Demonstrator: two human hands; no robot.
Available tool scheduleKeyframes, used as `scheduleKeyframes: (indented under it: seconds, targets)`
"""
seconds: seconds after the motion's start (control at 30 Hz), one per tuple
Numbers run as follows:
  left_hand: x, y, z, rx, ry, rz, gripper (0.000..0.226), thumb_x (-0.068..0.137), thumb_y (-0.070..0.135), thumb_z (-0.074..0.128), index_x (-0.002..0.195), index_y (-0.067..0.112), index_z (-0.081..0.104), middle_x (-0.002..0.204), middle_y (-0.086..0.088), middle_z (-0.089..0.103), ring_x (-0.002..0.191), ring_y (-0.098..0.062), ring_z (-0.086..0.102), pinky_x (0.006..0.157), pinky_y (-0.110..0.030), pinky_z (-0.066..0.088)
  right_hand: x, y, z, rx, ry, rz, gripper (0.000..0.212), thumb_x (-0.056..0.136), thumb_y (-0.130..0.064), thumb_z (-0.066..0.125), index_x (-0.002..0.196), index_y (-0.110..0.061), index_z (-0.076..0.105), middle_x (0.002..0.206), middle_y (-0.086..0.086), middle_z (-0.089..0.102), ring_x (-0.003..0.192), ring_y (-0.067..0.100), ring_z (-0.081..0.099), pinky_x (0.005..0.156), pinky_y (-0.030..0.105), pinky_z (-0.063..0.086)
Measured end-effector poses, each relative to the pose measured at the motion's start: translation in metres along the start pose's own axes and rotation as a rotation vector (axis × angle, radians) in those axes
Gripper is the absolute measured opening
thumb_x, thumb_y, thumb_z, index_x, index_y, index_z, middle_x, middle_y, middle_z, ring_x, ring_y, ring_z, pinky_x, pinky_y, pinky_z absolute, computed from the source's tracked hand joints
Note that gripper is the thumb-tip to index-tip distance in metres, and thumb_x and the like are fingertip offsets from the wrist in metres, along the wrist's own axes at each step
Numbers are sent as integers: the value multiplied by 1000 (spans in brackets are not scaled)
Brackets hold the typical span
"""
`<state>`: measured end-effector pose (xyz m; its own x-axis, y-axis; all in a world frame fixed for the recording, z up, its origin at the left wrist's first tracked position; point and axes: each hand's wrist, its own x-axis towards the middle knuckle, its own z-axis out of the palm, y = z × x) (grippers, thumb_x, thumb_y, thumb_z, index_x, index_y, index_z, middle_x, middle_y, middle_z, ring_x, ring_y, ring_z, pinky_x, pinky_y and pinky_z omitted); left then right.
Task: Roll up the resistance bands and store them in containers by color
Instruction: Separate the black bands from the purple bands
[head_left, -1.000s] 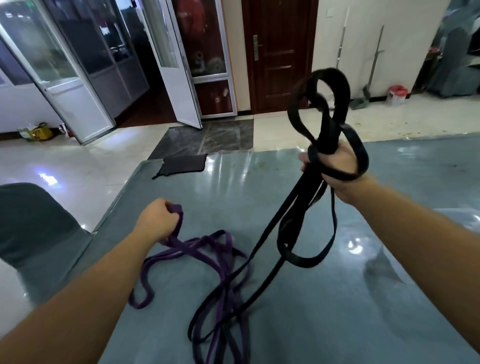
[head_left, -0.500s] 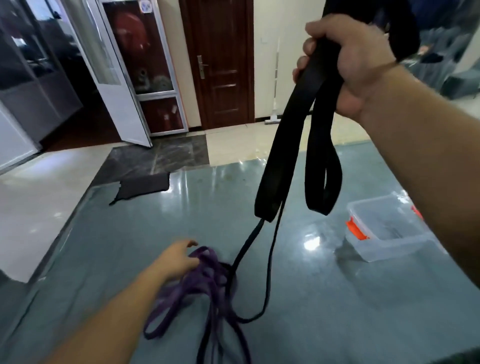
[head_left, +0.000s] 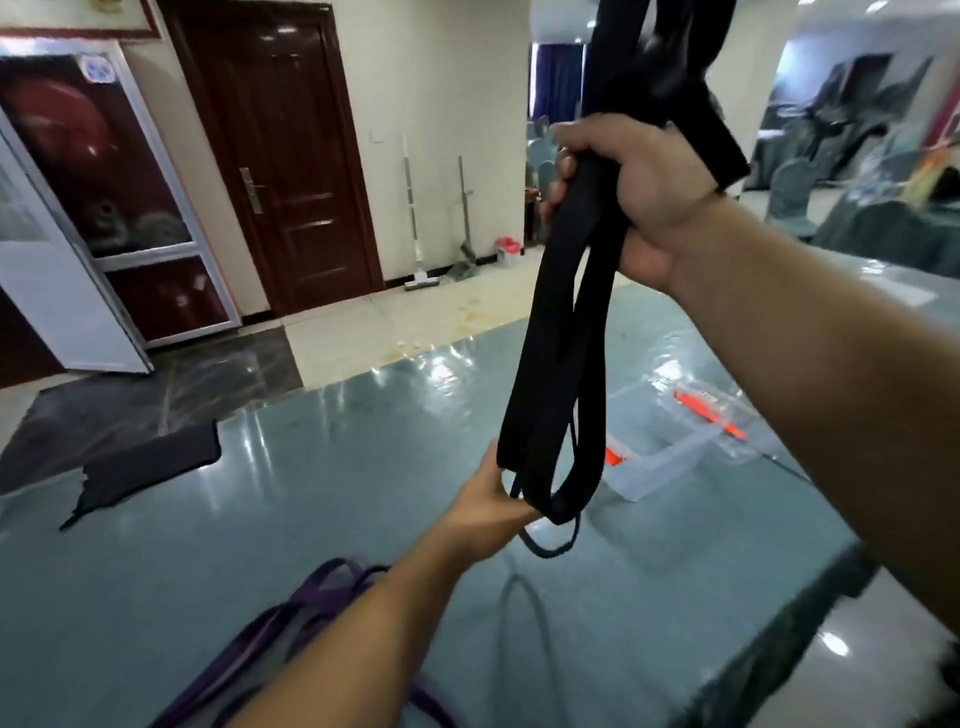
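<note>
- The black resistance band (head_left: 558, 332) is gripped in the fisted right hand (head_left: 636, 195), upper centre, hanging in loops.
- Its lower loops are met by the left hand (head_left: 488, 499); whether pinched cannot be told.
- Step judged: gathering before rolling; next, coiling tight, then the clear container (head_left: 675, 457).
- The purple band (head_left: 291, 623) lies on the counter (head_left: 322, 493), lower left.

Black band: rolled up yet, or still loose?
Loose. The black band hangs in long loops from the right hand; the left hand holds its lower end.

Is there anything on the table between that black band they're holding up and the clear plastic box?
Nothing visible blocks the way. The black resistance band hangs from the right hand, its lower loops touched by the left hand, just in front of the clear plastic container with orange clips. The purple resistance band lies nearer the person, off that path.
</note>
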<state>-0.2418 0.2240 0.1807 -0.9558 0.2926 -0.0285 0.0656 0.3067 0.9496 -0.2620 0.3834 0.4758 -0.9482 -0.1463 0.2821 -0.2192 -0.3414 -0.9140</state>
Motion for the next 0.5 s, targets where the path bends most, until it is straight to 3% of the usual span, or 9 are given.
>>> scheduleKeyframes:
  seconds: [0.1, 0.2, 0.27, 0.33, 0.4, 0.5]
  targets:
    - [8, 6, 31, 0, -27, -48, 96, 52, 72, 91, 137, 42, 56, 130, 33, 60, 118, 21, 53, 104, -19, 48, -11, -11, -23, -2, 52, -15, 23, 97, -12, 60, 74, -14, 58, 66, 1, 53, 59, 18, 52, 68, 34, 55]
    - [20, 17, 66, 4, -83, -12, 59, 69, 50, 89, 119, 49, 58, 120, 42, 55, 109, 29, 51, 94, -6, 43, -21, -23, -56, -10, 121, -41, 26, 97, -12, 60, 70, -14, 60, 64, 2, 54, 58, 18, 52, 69, 36, 55]
    - [28, 25, 91, 73, -166, -23, 39, 83, 41, 82, 114, 44, 59, 109, 35, 60, 103, 20, 59, 89, -5, 44, -28, -30, -82, -41, 166, -36, 26, 97, -13, 60, 71, -13, 60, 62, 1, 55, 57, 17, 54, 71, 36, 55]
    - [37, 32, 116, 146, -242, -30, 11, 97, 34, 69, 106, 28, 65, 99, 16, 69, 97, -1, 68, 95, -23, 52, -37, -36, -116, -126, 203, -26, 25, 97, -14, 60, 72, -14, 58, 64, 0, 55, 58, 17, 55, 76, 36, 51]
    - [47, 38, 137, 143, -269, -56, 18, 101, 34, 60, 94, 19, 69, 89, 3, 76, 88, -9, 72, 92, -31, 55, -48, -38, -158, -239, 265, -24, 24, 98, -13, 61, 74, -14, 57, 67, 1, 55, 61, 16, 55, 79, 37, 48]
    - [68, 45, 160, 144, -231, -137, 20, 97, 41, 60, 95, 24, 69, 84, 0, 77, 76, -10, 74, 74, -27, 57, -69, -41, -231, -365, 389, -63, 22, 96, -5, 67, 76, -11, 59, 67, 3, 56, 61, 18, 54, 71, 33, 50]
